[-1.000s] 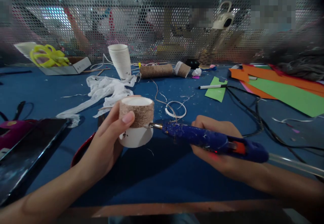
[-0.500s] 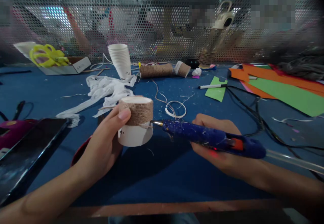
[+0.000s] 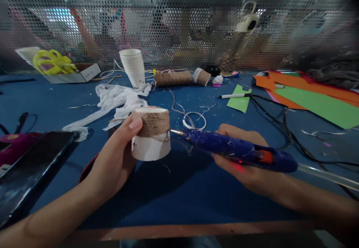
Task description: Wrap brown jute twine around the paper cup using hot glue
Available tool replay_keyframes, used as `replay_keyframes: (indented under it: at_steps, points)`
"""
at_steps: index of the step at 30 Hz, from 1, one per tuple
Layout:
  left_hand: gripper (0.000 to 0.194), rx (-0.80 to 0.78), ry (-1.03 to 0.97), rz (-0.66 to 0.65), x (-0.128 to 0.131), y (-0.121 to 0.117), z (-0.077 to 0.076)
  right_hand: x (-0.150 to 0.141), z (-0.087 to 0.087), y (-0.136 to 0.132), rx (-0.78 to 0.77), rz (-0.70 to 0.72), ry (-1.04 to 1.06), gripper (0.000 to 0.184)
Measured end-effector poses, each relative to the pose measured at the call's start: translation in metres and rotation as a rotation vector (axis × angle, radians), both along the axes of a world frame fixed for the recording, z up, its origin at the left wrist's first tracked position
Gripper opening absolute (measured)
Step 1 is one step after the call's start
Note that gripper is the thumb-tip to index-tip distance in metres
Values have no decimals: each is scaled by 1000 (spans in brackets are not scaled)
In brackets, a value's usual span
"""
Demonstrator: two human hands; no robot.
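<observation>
My left hand (image 3: pixel 116 158) is wrapped round an upturned white paper cup (image 3: pixel 150 148) held above the blue table (image 3: pixel 174 188). Brown twine (image 3: pixel 153 123) is wound round the cup's upper half, and my thumb presses on the twine. My right hand (image 3: pixel 241 158) grips a blue hot glue gun (image 3: pixel 238 151). Its metal nozzle (image 3: pixel 176 132) points left and almost touches the cup's right side just below the twine. A clear glue stick (image 3: pixel 328 177) sticks out of the gun's back.
Behind the cup lie white fabric strips (image 3: pixel 117 100), a stack of paper cups (image 3: pixel 133 67), a twine spool (image 3: pixel 172 78), a marker (image 3: pixel 234 96) and coloured paper sheets (image 3: pixel 314 95). Black cables (image 3: pixel 286 128) run on the right. A dark tablet (image 3: pixel 25 173) lies at the left. Yellow scissors (image 3: pixel 52 63) rest on a box.
The glue gun's nozzle has risen slightly and drawn a little away from the cup. The cup has tilted a bit in my left hand.
</observation>
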State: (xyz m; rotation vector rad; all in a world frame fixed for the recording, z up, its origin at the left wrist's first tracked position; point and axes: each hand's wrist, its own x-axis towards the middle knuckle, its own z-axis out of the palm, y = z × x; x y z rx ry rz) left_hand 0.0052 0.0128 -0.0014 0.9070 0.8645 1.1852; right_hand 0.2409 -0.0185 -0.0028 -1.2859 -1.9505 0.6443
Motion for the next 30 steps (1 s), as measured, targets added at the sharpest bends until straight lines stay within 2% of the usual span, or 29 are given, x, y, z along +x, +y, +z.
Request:
replay_keyframes:
  at_steps: [4, 8, 13, 21, 26, 30]
  points:
    - [47, -16, 37, -29, -2, -1, -5, 0, -4, -1, 20, -61, 146, 21]
    - [45, -10, 79, -84, -6, -2, -12, -6, -8, 1, -148, -105, 323, 24]
    - [48, -65, 132, -131, -2, -2, -11, -15, -10, 4, -268, -24, 501, 33]
    - [41, -35, 173, -145, 5, -5, -4, -17, -17, 3, -215, 85, 481, 30]
    - [36, -49, 214, -120, 6, -5, -4, -17, -14, 4, -204, 51, 452, 30]
    - [37, 7, 235, -139, 4, -4, -6, -18, -8, 5, -231, 15, 466, 31]
